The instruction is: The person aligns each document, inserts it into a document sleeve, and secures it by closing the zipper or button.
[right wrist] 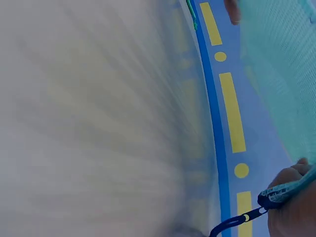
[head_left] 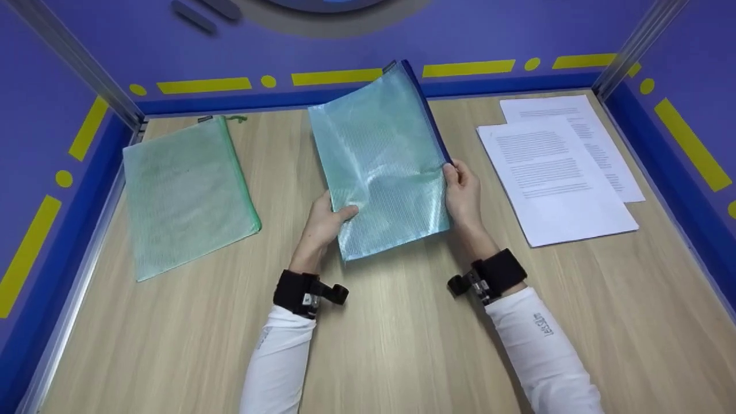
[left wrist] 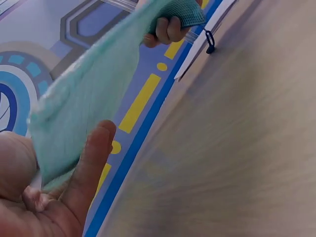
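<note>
Both hands hold a light blue-green mesh zipper pouch point(head_left: 385, 155) off the table, tilted, with its dark blue zipper edge on the right. My left hand point(head_left: 326, 223) pinches the lower left edge, thumb on the front face. At the right edge, by the zipper's lower end, my right hand point(head_left: 463, 192) grips the pouch with the thumb in front. A dark zipper pull point(left wrist: 210, 43) dangles beside the right hand in the left wrist view, and the same pull point(right wrist: 249, 216) shows in the right wrist view. Whether anything is inside the pouch, I cannot tell.
On the left of the wooden table point(head_left: 391, 345) lies a green mesh zipper pouch point(head_left: 190, 198). Printed paper stacks overlap on the right, the nearer stack point(head_left: 558, 207) partly covering the farther one point(head_left: 581, 112). Blue-purple panels point(head_left: 489, 34) wall the back and sides.
</note>
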The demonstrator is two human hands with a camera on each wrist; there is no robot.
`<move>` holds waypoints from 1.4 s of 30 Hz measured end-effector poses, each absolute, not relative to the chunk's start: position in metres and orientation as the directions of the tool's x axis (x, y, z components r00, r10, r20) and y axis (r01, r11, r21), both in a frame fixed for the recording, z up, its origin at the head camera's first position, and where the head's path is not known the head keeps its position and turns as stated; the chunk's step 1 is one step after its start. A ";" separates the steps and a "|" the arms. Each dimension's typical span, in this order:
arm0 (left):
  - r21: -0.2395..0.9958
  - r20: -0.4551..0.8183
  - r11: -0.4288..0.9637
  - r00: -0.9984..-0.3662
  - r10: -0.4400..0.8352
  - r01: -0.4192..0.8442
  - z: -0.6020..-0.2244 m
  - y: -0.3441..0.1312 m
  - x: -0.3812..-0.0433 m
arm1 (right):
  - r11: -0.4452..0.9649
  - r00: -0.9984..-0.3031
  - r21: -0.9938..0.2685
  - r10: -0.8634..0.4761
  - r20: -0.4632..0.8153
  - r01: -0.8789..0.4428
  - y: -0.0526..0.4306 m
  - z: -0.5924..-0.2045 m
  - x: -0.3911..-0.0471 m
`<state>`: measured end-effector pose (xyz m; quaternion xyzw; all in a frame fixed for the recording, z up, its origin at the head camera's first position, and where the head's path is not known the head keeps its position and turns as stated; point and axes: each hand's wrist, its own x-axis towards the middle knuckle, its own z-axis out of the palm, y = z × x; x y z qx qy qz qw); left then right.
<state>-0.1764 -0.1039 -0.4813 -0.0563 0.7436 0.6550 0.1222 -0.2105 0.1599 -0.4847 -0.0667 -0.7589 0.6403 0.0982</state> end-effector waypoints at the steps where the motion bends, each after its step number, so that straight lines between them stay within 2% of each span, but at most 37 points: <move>1: 0.966 -0.236 0.129 -0.969 0.076 -0.225 -0.482 -0.104 -0.177 | 0.189 -0.975 -0.982 0.214 0.054 -0.013 0.161 -0.484 -0.211; 5: 0.971 -0.205 0.137 -0.978 0.040 -0.198 -0.482 -0.105 -0.178 | 0.260 -0.991 -0.963 0.125 -0.039 0.071 0.168 -0.479 -0.211; 9: 0.954 -0.220 0.215 -0.975 0.022 -0.211 -0.483 -0.108 -0.179 | 0.329 -0.990 -0.934 0.009 -0.141 0.136 0.175 -0.475 -0.213; 19: 0.907 -0.267 0.349 -0.963 0.046 -0.235 -0.489 -0.117 -0.182 | 0.512 -0.952 -0.848 -0.172 -0.253 0.133 0.185 -0.477 -0.211; 26: 0.874 -0.251 0.435 -0.968 0.024 -0.216 -0.490 -0.128 -0.184 | 0.599 -0.945 -0.796 -0.201 -0.259 0.091 0.185 -0.480 -0.209; 37: 0.824 -0.319 0.474 -0.946 -0.064 -0.310 -0.490 -0.138 -0.186 | 0.653 -0.931 -0.756 -0.242 -0.274 0.053 0.182 -0.479 -0.206; 42: 0.771 -0.273 0.576 -0.958 -0.086 -0.271 -0.486 -0.139 -0.180 | 0.704 -0.928 -0.708 -0.296 -0.227 -0.051 0.183 -0.473 -0.200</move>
